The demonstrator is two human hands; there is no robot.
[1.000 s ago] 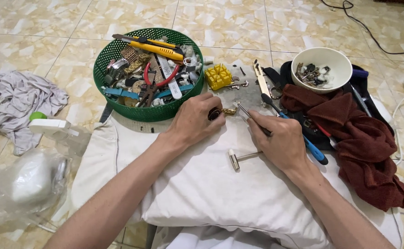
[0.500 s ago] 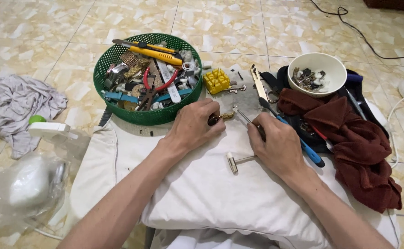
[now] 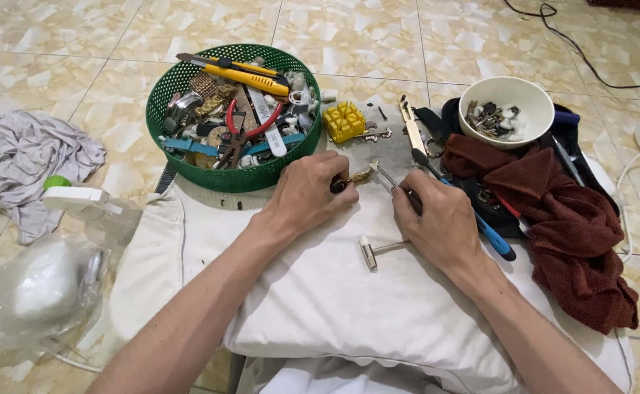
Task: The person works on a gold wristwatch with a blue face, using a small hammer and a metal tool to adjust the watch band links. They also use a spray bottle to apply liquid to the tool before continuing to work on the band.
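My left hand (image 3: pixel 309 195) rests on a white pillow (image 3: pixel 349 306) and pinches a small gold-coloured watch piece (image 3: pixel 356 177) at its fingertips. My right hand (image 3: pixel 440 222) grips thin metal tweezers (image 3: pixel 389 179), whose tip touches that piece. A small metal hammer (image 3: pixel 374 250) lies on the pillow between my wrists.
A green mesh basket (image 3: pixel 188 80) of tools stands behind my left hand, with a yellow block (image 3: pixel 344 120) beside it. A white bowl (image 3: pixel 528 98) of small parts and a dark red cloth (image 3: pixel 575 226) lie right. A blue-handled tool (image 3: pixel 495 237), grey rag (image 3: pixel 20 160) and plastic bag (image 3: pixel 28 292) lie around.
Both hands stay at the same spot on the pillow; the tweezers tip has shifted slightly against the gold piece. The view has moved a little.
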